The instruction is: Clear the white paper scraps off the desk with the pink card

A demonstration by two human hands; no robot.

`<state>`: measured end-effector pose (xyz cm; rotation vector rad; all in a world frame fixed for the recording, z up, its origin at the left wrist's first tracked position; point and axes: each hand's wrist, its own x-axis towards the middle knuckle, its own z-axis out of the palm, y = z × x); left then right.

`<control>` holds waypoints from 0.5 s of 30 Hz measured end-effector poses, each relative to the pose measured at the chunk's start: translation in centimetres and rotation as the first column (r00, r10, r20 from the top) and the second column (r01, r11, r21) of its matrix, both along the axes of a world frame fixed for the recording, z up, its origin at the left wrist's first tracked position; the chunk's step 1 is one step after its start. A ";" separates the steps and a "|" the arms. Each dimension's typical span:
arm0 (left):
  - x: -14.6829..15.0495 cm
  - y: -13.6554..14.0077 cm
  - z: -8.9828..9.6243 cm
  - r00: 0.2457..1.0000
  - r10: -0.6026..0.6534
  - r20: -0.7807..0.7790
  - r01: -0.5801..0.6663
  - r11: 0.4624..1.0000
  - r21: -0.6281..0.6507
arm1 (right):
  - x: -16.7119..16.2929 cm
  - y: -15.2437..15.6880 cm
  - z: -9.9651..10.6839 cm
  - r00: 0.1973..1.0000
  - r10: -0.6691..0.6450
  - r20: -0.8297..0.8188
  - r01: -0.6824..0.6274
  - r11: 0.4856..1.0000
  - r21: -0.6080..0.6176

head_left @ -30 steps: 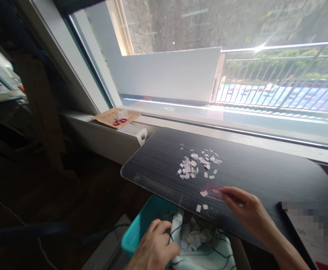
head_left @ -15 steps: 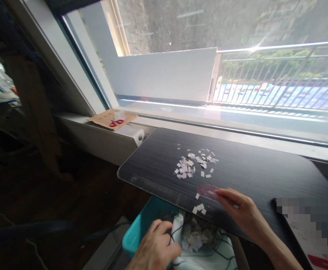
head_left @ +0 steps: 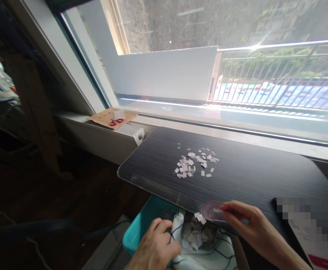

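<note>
My right hand [head_left: 245, 217] pinches a translucent pink protractor [head_left: 212, 210], a thin piece with a rounded edge, at the table's front edge. A few white paper pieces [head_left: 200, 218] lie against its left side, at the edge just above an open white container. My left hand [head_left: 158, 242] is closed on the near-left wall of this white container [head_left: 206, 260], which has dark lines on it. Inside it are many paper scraps [head_left: 193, 238]. More small paper pieces [head_left: 185, 167] are scattered on the dark table [head_left: 245, 172].
A turquoise bin [head_left: 137, 228] stands under the table edge, left of the white container. Red-handled scissors [head_left: 116, 122] lie on a brown envelope [head_left: 102, 119] on the sill. A dark-edged object [head_left: 290, 228], partly blurred out, is at the right. A large window is behind.
My right hand has moved the protractor toward the table's front edge, and the few paper pieces beside it have slid with it. My left hand stays at the container.
</note>
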<state>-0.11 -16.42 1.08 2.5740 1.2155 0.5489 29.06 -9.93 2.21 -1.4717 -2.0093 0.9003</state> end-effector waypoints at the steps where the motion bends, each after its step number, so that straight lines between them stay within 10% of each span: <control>1: 0.1 -0.1 0.2 0.999 0.035 -0.028 -0.036 0.999 -0.040 | 0.0 -0.1 0.1 1.000 0.010 -0.002 -0.010 1.000 -0.007; 10: -0.8 0.5 -3.0 0.996 -0.069 -0.055 0.075 0.991 0.107 | -1.1 0.2 0.1 0.999 0.026 -0.041 -0.026 1.000 -0.001; 15: -0.6 0.2 -1.1 0.995 -0.055 -0.081 0.059 0.997 0.044 | -0.3 1.0 0.1 0.995 -0.079 -0.061 0.083 0.995 0.063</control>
